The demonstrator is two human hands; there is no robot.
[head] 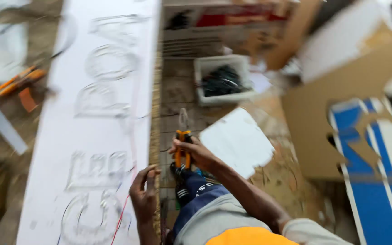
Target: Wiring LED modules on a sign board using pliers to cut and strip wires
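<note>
Cluttered workshop floor of worn concrete and scattered wood shavings (pixel 286 172) is seen from above, frame motion-blurred. Largest item: long white rectangular sign board (pixel 91 122) with clear raised letter outlines, laid lengthwise at left. Brown cardboard sheet with cut-out shapes (pixel 314 131) is seen at right, over a blue-and-white striped panel (pixel 377 190). Loose white rectangular foam-like sheet (pixel 237 140) lies just beside the right hand. White rectangular tray of dark tangled wire or parts (pixel 223 80) sits further back; contents too blurred to tell. Second orange-handled tool (pixel 17 81) lies well apart at far left, kind unclear.

Orange-handled metal pliers (pixel 182 140) are held upright in the right hand (pixel 196 152), grip closed round the handles, jaws pointing away and seemingly shut, just beside the board's right edge. Left hand (pixel 144 195) rests on the board's right edge near the lower letters, fingers curled loosely; nothing is clearly gripped. Thin red wire (pixel 122 215) and a blue one are seen running across the board next to that hand.

Risk, judged: board edge or clear letters could be scratched if the plier jaws slip sideways; thin wires could be nicked by an over-tight squeeze; left fingers sit near the jaws' path, so a pinch is possible. Blur suggests fast head movement, so aim may be off.
</note>
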